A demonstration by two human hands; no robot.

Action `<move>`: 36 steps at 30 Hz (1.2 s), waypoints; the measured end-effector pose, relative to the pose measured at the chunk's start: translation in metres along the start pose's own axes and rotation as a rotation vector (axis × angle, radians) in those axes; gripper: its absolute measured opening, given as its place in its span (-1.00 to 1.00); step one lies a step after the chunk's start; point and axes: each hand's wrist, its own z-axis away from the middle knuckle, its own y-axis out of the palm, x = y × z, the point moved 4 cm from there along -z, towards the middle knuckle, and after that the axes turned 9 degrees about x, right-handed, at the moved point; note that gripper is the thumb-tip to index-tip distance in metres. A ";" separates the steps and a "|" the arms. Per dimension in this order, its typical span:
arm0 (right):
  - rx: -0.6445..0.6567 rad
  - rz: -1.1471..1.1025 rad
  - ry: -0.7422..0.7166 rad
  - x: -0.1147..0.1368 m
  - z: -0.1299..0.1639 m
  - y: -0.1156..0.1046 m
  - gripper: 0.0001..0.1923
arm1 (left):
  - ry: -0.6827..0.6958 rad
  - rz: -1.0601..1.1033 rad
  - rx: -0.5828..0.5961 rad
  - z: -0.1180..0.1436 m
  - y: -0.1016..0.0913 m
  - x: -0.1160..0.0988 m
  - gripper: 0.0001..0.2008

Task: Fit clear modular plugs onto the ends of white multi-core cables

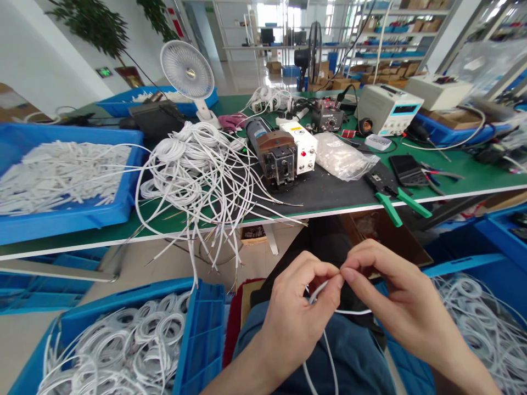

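The white cable (330, 357) hangs over the lap (362, 365), short of the counter (489, 165), its lower strands running toward the body. The left hand (297, 310) grasps it, nearer those strands; the right hand (397, 296) is pinched closed, fingertips meeting the left's, contents hidden.

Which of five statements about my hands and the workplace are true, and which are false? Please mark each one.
1. The left hand and right hand are close together at the fingertips. True.
2. The green-handled tool lies on the floor. False: the green-handled tool lies on the bench.
3. A white cable passes through the left hand. True.
4. The white fan stands inside a blue bin. False: the white fan stands on the bench, behind the heap of cables.
5. The lower-left blue bin holds white coils. True.
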 end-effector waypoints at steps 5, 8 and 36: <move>0.010 -0.035 0.044 -0.007 0.004 0.004 -0.87 | 0.002 0.003 0.011 0.003 -0.001 -0.001 -0.89; 0.036 -0.146 0.110 -0.010 0.003 0.004 -0.83 | -0.005 0.014 0.014 0.004 0.000 -0.001 -0.88; 0.002 -0.399 0.293 -0.017 -0.005 0.012 -0.72 | -0.106 0.132 0.017 -0.002 -0.007 0.004 -0.87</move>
